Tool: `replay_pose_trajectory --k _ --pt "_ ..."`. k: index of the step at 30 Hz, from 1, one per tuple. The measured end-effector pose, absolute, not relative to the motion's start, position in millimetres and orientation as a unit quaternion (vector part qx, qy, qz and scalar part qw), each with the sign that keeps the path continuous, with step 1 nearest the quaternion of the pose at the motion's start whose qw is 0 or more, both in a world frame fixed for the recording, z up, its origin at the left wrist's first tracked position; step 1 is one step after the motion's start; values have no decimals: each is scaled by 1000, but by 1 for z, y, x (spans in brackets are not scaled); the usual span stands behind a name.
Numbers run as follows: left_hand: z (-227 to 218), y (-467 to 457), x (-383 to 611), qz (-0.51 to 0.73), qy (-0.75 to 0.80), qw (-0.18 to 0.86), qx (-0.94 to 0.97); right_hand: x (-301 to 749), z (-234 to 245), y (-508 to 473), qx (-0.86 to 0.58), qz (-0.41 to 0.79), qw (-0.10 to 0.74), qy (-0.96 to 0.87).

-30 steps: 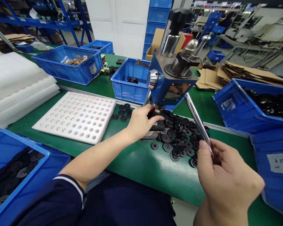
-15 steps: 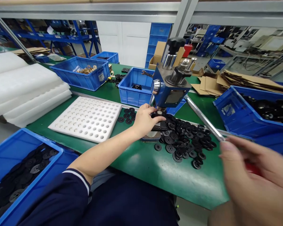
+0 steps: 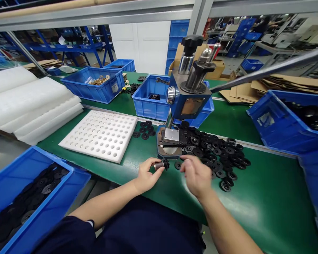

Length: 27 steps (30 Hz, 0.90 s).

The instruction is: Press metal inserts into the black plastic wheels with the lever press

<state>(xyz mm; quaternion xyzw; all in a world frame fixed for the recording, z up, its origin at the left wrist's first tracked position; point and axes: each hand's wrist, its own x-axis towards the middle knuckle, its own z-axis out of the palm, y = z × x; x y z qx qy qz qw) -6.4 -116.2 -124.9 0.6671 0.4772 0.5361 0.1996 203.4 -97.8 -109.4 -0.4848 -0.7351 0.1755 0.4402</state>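
Note:
My left hand (image 3: 148,176) grips a small dark cylinder with a black toothed wheel on its end (image 3: 161,164), just in front of the press base. To its right hovers my right hand (image 3: 197,174), slightly blurred, forefinger stretched out and the other fingers curled; nothing shows between its fingers. Behind both hands stands the blue arbor press (image 3: 187,102), its long lever (image 3: 254,74) raised to the right. On the press base, a metal plate (image 3: 171,134) lies bare. A heap of black wheels (image 3: 217,151) spreads beside the press, near my right hand.
A white foam tray (image 3: 100,135) with rows of holes, some filled, lies to the left. Several black discs (image 3: 145,129) sit beside it. Blue bins stand behind the press (image 3: 151,106), at the right (image 3: 283,123) and at the lower left (image 3: 39,201).
My left hand has come from under the press toward me, bringing the cylinder with the wheel. My right hand has let go of the lever and moved in left; the lever has swung up.

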Motion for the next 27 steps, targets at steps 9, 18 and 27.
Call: replay_pose_trajectory --k 9,18,27 --pt "-168 -111 -8 420 479 312 705 173 -155 -101 -464 321 432 -704" --pt "-169 -103 -7 400 477 308 719 178 -155 -97 -466 338 418 -703" --pt "-170 -99 -8 423 453 310 722 174 -150 -97 -448 369 430 -692"
